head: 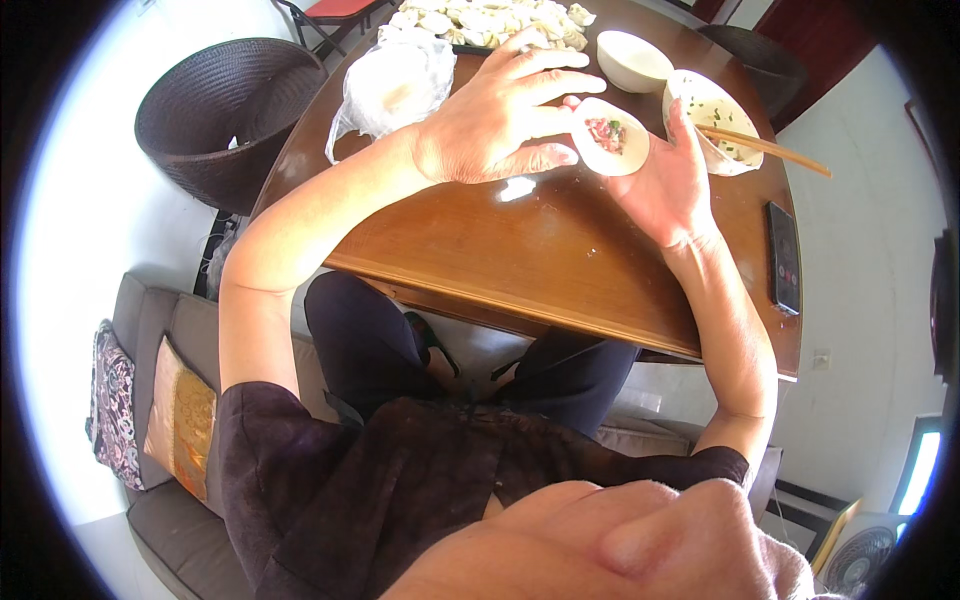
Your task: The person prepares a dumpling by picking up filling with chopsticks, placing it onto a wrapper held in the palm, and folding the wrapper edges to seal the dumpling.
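My right hand point(664, 180) is palm up and holds a round dumpling wrapper point(636, 146) across its fingers, thumb raised to the side. Minced meat filling point(604, 135) with green bits lies in the middle of the flat wrapper. My left hand point(506, 116) hovers palm down at the wrapper's left edge, fingers spread; whether a fingertip touches the edge, I cannot tell. Just beyond my right thumb stands a white bowl of filling point(720, 105) with wooden chopsticks point(795, 156) resting across its rim. Folded dumplings point(487, 21) crowd a dark tray at the far edge of the view.
Behind the hands, a white bowl point(635, 64) stands on the wooden table point(525, 247). A clear plastic bag with pale contents point(397, 82) lies left of it. A phone point(782, 259) is near the right edge. A dark woven chair point(225, 120) is at the left.
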`<state>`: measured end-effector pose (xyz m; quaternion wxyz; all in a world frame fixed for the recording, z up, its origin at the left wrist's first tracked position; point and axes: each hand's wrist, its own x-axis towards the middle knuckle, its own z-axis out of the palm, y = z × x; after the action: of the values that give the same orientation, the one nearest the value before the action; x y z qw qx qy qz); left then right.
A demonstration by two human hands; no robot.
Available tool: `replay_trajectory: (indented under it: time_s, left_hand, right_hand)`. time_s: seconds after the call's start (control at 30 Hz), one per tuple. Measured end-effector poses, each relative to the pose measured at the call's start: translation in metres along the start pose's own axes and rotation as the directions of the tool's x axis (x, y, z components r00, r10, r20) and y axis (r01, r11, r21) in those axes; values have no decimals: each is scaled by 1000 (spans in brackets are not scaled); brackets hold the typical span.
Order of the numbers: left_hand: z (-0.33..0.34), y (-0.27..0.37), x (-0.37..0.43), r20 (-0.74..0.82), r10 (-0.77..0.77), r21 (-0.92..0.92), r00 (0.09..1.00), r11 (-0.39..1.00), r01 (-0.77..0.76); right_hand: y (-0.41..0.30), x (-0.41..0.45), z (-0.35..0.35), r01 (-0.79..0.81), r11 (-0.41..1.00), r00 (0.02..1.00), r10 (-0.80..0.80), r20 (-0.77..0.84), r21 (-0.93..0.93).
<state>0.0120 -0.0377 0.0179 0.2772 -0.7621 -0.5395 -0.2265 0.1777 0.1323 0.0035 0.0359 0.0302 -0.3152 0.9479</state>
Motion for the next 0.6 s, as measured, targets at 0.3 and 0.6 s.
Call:
replay_trajectory:
  time_s: [0.3,0.6]
  left_hand:
    - [19,16,1,-53,74,37,996,997,-73]
    - [23,18,0,-131,16,26,991,1000,-13]
  right_hand:
    - [2,0,-14,-24,997,999,21,41,75]
    - [6,-2,-3,-79,996,997,79,5,43]
